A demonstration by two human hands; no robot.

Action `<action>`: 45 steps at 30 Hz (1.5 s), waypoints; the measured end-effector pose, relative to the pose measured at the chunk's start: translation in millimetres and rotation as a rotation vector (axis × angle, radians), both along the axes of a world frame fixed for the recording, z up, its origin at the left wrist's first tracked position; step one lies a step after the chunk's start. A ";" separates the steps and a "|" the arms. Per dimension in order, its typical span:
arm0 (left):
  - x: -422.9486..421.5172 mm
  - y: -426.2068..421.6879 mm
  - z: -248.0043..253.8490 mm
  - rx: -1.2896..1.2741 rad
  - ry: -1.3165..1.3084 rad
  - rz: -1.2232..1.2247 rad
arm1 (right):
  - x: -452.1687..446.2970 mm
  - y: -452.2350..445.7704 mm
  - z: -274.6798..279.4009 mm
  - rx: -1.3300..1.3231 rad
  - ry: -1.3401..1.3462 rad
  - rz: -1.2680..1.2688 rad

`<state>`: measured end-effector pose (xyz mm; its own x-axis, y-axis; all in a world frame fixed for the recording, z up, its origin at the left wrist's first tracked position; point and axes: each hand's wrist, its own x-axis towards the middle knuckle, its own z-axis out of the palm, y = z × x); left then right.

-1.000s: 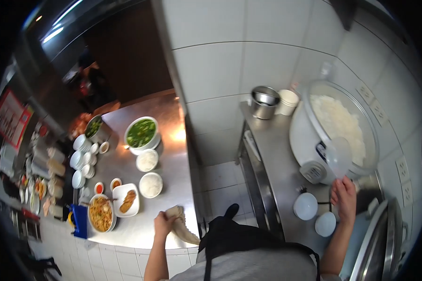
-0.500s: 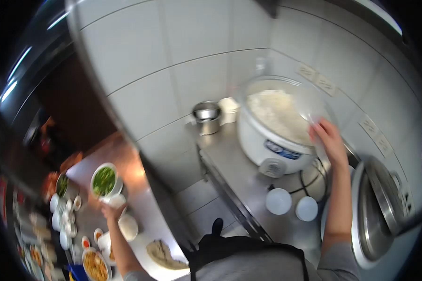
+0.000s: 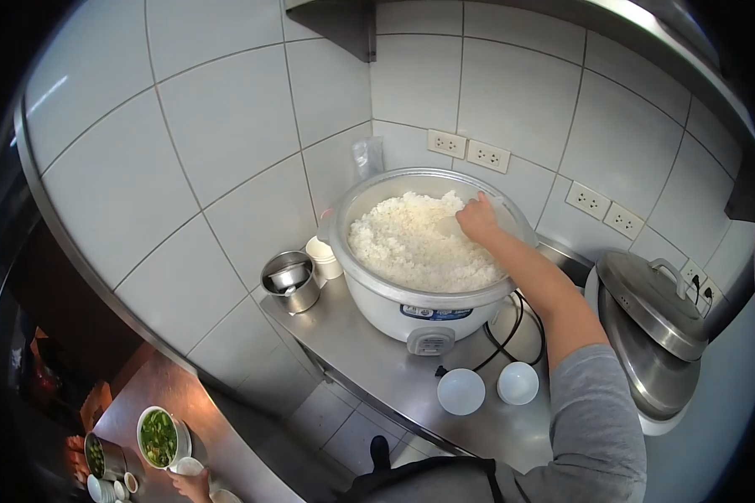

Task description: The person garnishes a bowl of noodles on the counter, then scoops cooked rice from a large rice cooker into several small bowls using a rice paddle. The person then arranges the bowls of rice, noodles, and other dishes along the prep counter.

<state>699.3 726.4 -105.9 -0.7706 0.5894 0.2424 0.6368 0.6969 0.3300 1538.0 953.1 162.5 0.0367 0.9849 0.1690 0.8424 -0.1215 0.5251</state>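
Note:
My right hand (image 3: 478, 220) is over the far right of the rice (image 3: 419, 243) inside a large rice cooker (image 3: 377, 306). Its fingers are closed round the handle of a translucent rice paddle (image 3: 450, 226), whose blade is against the rice and hard to make out. At the lower left, my left hand (image 3: 193, 485) grips a small white bowl (image 3: 188, 468), partly hidden by the fingers. Just beyond that bowl stands a white container of chopped greens (image 3: 158, 438).
Two white bowls (image 3: 461, 391) and a black cord lie before the cooker. A steel pot (image 3: 291, 283) and stacked cups (image 3: 324, 256) stand left of it. Metal lids (image 3: 650, 306) lean at the right. A metal shelf (image 3: 331, 25) juts out above.
My right hand has brought the paddle from above the cooker's right rim down into the rice. The view has swung right, so my left hand shows nearer the bottom edge, still with the bowl.

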 end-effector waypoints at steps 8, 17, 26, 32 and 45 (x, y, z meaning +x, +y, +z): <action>26.6 -3.9 72.5 0.254 -0.036 -0.283 | -6.6 -27.5 13.0 -0.111 0.246 0.003; 213.9 61.9 271.9 0.436 -0.688 -1.057 | -7.4 -37.7 -0.7 -0.139 0.492 0.146; 417.1 175.7 379.7 0.159 -0.382 -1.660 | 34.2 -27.2 4.0 -0.149 1.296 0.023; 536.9 244.3 359.2 0.043 -0.239 -1.906 | -8.1 -50.6 75.5 0.093 1.379 -0.017; 622.1 282.0 326.2 0.021 -0.200 -1.950 | -77.9 -90.4 42.7 0.256 0.578 0.328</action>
<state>1321.4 1008.4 220.4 0.8076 0.5264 0.2658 0.3624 -0.7987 0.4804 1460.1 862.7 205.3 -0.1012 0.8926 0.4393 0.9916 0.1262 -0.0279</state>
